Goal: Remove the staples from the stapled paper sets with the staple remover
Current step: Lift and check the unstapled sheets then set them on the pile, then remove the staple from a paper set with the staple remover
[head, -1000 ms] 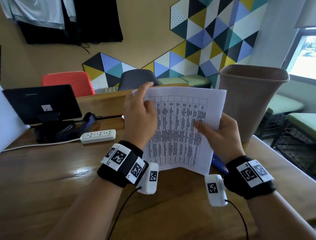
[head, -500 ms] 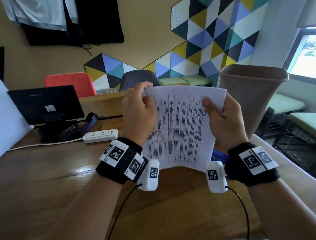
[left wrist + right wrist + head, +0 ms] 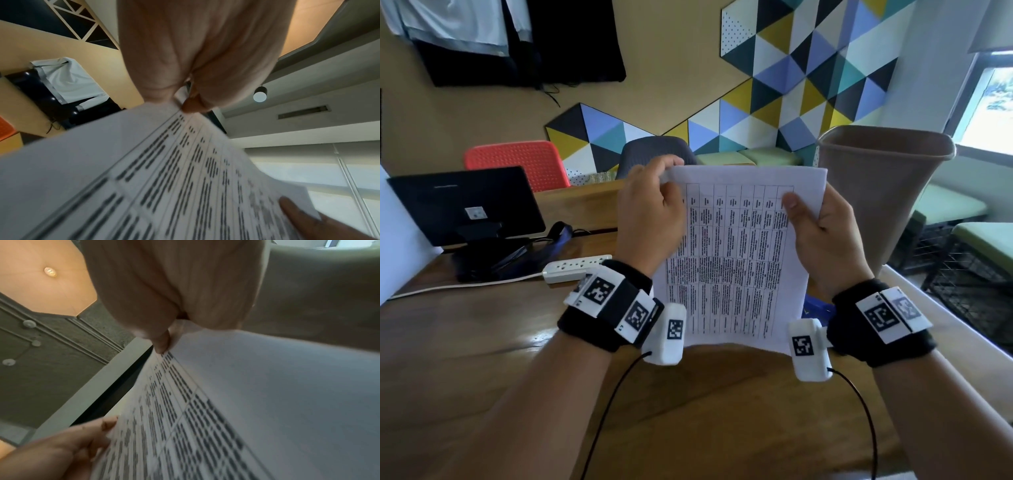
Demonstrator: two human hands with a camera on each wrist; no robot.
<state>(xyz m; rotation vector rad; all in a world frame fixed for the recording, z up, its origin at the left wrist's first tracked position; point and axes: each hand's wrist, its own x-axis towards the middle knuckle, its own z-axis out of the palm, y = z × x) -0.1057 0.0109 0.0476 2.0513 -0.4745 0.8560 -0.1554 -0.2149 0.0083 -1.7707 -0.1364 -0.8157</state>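
Observation:
A stapled paper set (image 3: 736,260), white with a printed table, stands upright above the wooden table (image 3: 482,359). My left hand (image 3: 671,171) pinches its top left corner; the left wrist view shows the fingertips (image 3: 191,105) closed on the paper's edge (image 3: 164,178). At the upper right edge my right hand (image 3: 801,205) grips it, thumb on the printed side and fingers behind. The right wrist view shows that pinch (image 3: 164,344) on the sheet (image 3: 267,394). A blue object (image 3: 816,306) peeks out behind the paper's lower right corner. I cannot make out a staple or the staple remover.
A tall brown waste bin (image 3: 883,192) stands on the table just right of my right hand. At the back left are a white power strip (image 3: 575,267) with its cord and a black screen on a stand (image 3: 465,202). The table's right edge runs close by my right forearm.
My right hand slid up the paper's right edge from the middle to near the top. My left hand's fingers closed on the top left corner.

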